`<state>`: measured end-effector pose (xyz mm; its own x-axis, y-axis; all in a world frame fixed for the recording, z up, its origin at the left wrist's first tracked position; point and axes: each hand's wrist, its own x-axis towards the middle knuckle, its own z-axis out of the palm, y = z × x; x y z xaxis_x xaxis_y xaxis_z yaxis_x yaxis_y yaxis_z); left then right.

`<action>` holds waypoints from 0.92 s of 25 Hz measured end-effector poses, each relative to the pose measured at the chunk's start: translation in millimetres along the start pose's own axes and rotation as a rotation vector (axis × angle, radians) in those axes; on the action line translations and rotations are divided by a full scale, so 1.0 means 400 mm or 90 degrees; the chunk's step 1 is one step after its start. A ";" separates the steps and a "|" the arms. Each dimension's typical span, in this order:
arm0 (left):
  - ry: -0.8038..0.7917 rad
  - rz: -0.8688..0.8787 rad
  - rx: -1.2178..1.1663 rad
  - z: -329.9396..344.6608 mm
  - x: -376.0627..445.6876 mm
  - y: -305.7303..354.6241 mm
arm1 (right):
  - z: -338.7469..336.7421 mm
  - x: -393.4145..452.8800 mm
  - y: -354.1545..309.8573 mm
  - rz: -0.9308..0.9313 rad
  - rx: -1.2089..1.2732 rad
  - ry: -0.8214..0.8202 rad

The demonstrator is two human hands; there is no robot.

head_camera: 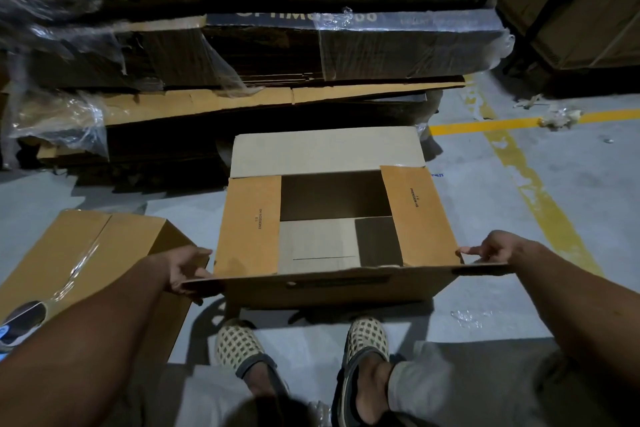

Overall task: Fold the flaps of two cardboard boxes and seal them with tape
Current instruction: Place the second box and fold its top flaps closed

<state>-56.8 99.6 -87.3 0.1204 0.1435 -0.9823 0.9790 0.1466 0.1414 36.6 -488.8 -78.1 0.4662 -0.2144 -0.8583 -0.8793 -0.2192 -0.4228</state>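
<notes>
An open cardboard box [251,224] stands on the floor in front of my feet. Its two short side flaps lie folded inward; the far long flap [327,151] stands up and back. The near long flap [339,282] is held edge-on toward me. My left hand [187,272] grips its left end and my right hand [493,251] grips its right end. A second box [86,255], closed with clear tape along its seam, lies at the left. A tape roll [22,321] rests on that box near my left forearm.
A pallet stack of flattened cartons [242,45] wrapped in plastic film rises right behind the box. Yellow floor lines [519,163] run at the right, with plastic scraps [557,120] on them. More cartons [588,3] stand at the far right. My sandalled feet [304,347] are just below the box.
</notes>
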 end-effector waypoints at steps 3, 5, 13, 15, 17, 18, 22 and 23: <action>-0.005 -0.025 -0.365 0.025 -0.022 -0.001 | -0.004 -0.024 0.006 0.024 0.179 0.035; -0.005 -0.029 -0.541 0.045 -0.010 -0.008 | 0.020 -0.001 0.015 0.097 0.295 0.024; 0.318 0.368 -0.232 0.259 0.071 -0.130 | 0.154 0.033 0.098 -0.006 -0.028 0.200; 0.418 0.385 -0.039 0.263 0.088 -0.157 | 0.188 0.072 0.104 -0.033 -0.116 0.291; 0.419 0.344 0.064 0.210 0.141 -0.137 | 0.214 0.095 0.078 0.001 -0.161 0.362; 0.371 0.307 0.125 0.168 0.172 -0.116 | 0.234 0.092 0.067 0.019 -0.183 0.411; 0.220 0.211 0.477 0.073 0.157 0.066 | 0.319 0.068 0.027 -0.082 -0.339 0.574; 0.272 0.271 0.475 0.077 0.137 0.124 | 0.333 0.083 0.011 -0.147 -0.391 0.551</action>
<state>3.6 84.5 -138.0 0.5645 0.4069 -0.7182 0.7373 -0.6397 0.2170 35.3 -370.1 -147.2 0.7367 -0.6521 -0.1789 -0.6743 -0.7280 -0.1234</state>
